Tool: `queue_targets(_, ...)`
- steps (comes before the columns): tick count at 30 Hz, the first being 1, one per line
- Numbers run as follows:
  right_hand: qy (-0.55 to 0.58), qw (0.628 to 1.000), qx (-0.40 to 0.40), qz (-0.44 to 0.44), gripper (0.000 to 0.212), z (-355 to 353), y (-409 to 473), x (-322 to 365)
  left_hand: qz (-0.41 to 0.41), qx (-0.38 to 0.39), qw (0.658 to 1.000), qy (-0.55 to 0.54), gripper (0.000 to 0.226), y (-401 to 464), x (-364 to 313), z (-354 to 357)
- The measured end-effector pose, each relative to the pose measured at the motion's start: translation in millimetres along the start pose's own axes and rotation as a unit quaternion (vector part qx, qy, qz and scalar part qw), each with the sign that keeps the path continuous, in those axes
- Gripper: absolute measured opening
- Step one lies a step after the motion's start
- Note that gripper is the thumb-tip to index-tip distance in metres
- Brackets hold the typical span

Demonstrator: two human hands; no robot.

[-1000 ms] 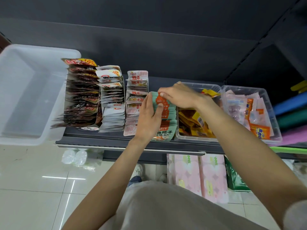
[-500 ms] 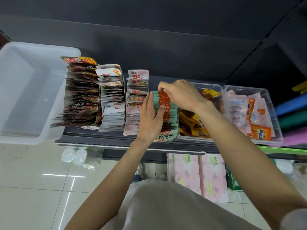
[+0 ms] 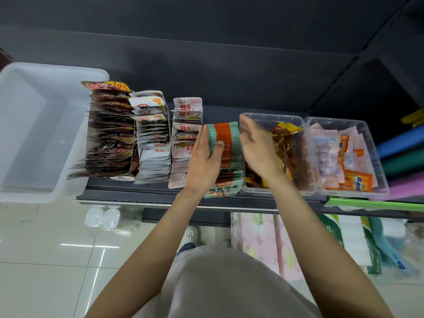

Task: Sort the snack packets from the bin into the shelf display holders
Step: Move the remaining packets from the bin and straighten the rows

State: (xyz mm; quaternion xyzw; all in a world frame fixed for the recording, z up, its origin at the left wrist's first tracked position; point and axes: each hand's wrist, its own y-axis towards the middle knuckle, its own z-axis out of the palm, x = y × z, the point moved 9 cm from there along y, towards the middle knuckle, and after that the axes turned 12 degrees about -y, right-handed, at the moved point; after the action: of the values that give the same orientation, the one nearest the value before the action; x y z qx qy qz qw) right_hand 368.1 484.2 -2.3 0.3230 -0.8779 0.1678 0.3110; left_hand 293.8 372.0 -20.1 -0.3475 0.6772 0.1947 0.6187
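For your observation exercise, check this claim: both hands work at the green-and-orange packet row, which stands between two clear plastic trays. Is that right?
Not quite. In the head view the green-and-orange packet row has a clear plastic tray only on its right; on its left stands a pink-and-white packet row. The left hand and right hand do work at it.

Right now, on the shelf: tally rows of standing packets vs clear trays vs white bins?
Rows of standing packets: 4 (dark red row, white row, pink row, green-orange row)
Clear trays: 2 (left tray, right tray)
White bin: 1
Total: 7
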Motion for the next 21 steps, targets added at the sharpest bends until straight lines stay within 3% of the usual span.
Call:
queue_targets(2,0.054,0.998,0.041,0.021,0.052,15.3,-8.5,1.4,-0.004,0.006,1.0,-0.001,0.057,0.0,-2.0,2.2)
queue_targets(6,0.127,0.991,0.05,0.006,0.057,23.6,-18.8,6.0,-0.007,-0.004,0.999,-0.032,0.053,-1.8,0.1,-6.9)
queue_targets(13,0.106,0.993,0.05,0.007,0.06,25.1,-12.3,-6.1,-0.002,0.008,0.999,-0.049,0.05,-2.4,5.8,-9.1)
queue_targets(18,0.15,0.985,0.088,0.0,0.058,37.6,-27.1,-0.3,-0.028,0.001,0.991,-0.129,0.049,-17.2,14.8,-6.9)
queue_targets(21,0.149,0.987,0.052,-0.015,0.055,45.3,-29.6,9.2,-0.025,0.0,0.992,-0.128,0.053,-21.1,21.4,0.7)
